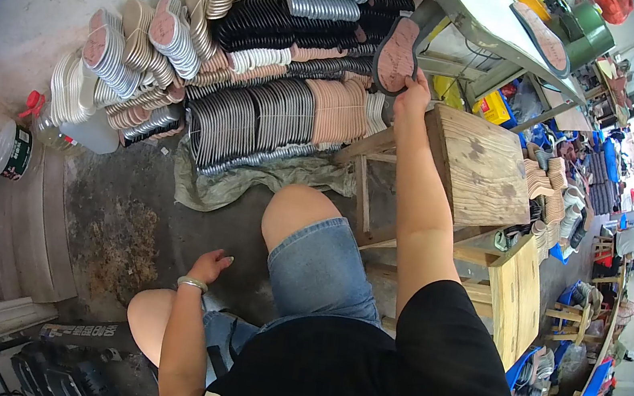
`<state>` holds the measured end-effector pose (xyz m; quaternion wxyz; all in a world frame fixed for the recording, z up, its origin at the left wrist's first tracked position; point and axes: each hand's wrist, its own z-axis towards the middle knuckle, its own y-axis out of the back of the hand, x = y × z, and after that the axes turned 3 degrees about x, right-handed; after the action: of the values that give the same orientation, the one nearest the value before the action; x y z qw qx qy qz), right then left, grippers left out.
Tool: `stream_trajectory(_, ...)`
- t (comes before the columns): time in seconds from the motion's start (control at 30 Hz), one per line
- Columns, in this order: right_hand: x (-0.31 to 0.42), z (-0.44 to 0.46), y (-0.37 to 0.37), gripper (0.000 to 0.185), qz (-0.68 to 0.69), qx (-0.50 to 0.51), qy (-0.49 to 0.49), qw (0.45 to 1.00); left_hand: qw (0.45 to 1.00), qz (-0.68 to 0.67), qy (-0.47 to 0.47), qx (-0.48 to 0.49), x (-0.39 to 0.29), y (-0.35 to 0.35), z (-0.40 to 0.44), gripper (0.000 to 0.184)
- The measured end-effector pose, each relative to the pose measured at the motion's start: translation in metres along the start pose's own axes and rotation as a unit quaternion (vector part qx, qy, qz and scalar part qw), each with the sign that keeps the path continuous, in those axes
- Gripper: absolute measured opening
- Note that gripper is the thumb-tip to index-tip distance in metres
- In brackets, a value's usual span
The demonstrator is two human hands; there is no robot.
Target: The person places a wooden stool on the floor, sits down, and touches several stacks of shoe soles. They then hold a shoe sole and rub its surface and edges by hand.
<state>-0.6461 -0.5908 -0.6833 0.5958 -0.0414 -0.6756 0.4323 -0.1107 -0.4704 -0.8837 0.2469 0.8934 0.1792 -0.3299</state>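
My right hand [414,98] is stretched forward and closed on the narrow part of a dark-edged shoe sole [397,57] with a pinkish-brown face. The sole is upright, beside the stacked soles and above a wooden stool [479,168]. My left hand [209,266], with a bracelet at the wrist, hovers low over the floor near my knees. Its fingers are loosely bent and slightly apart, with nothing visible in them. Another sole [542,39] with a pinkish face lies on the pale table [481,10] at the upper right.
Bundled soles [222,124] in grey, black and pink are piled along the wall, partly on a greenish sheet [208,191]. Plastic bottles [4,146] stand at the left. A light wooden bench [514,303] is at my right, with shelves and more stacked soles [549,186] beyond.
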Motion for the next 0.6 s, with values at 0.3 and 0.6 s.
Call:
stream_trajectory(0.3,-0.037,-0.038,0.030,0.040,-0.060,-0.013,-0.084,0.995,0.999,-0.034,0.016,0.004,0.003,0.001,-0.002,0.061)
stream_trajectory(0.6,-0.041,-0.050,0.033,0.038,-0.029,-0.012,-0.073,0.997,1.000,-0.016,0.022,0.007,-0.004,0.001,-0.010,0.061)
